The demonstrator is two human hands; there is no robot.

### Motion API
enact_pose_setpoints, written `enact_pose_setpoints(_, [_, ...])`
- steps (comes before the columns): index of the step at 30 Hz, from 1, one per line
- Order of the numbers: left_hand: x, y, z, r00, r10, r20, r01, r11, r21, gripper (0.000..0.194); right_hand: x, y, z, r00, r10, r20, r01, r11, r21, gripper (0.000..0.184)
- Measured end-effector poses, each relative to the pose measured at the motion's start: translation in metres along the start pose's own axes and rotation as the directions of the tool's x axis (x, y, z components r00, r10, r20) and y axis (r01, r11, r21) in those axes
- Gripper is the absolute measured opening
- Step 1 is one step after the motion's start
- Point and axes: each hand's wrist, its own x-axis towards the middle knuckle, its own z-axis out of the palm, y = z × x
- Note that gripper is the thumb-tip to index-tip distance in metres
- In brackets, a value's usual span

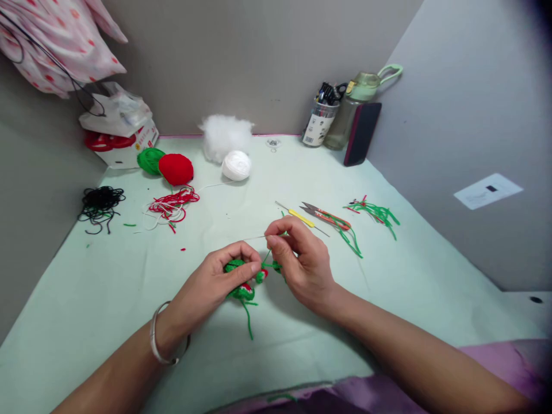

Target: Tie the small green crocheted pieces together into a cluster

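Between the thumb and fingers of my left hand [233, 267] is a small crocheted piece [242, 292] in green and red, with loose green yarn tails hanging below it. My fingers cover part of it. My right hand [302, 261], slightly higher and to the right, pinches a thin needle [254, 237] that points left. A strand of green yarn [267, 256] runs between the two hands. Just beyond my right hand lie a yellow-handled crochet hook [301, 218] and orange-handled thread snips [330, 217].
Yarn balls in green [150, 161], red [176, 169] and white [236, 165] stand at the back, near white stuffing [226, 135]. Black yarn [102, 201] lies left, green scraps [379, 214] right. A pen cup [319, 123], bottle [345, 121] and phone [363, 134] stand back right.
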Motion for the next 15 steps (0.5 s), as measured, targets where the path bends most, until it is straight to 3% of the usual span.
enact_pose_setpoints(4, [0.0014, -0.0009, -0.0025, 1.000, 0.003, -0.010, -0.003, 1.000, -0.026, 0.020, -0.0004, 0.0002, -0.0013, 0.999, -0.027, 0.028, 0.027, 1.000, 0.004, 0.010])
enact_pose_setpoints(10, [0.0010, 0.0023, -0.0009, 0.999, -0.028, 0.042, 0.029, 0.999, -0.033, 0.019, -0.0026, -0.0028, -0.0025, 0.989, -0.123, 0.084, 0.122, 0.992, 0.018, 0.012])
enact_pose_setpoints(15, [0.0002, -0.0005, 0.0004, 0.990, -0.062, 0.124, 0.079, 0.988, -0.133, 0.015, -0.0058, -0.0078, -0.0015, 0.963, -0.220, 0.154, 0.213, 0.975, 0.065, 0.015])
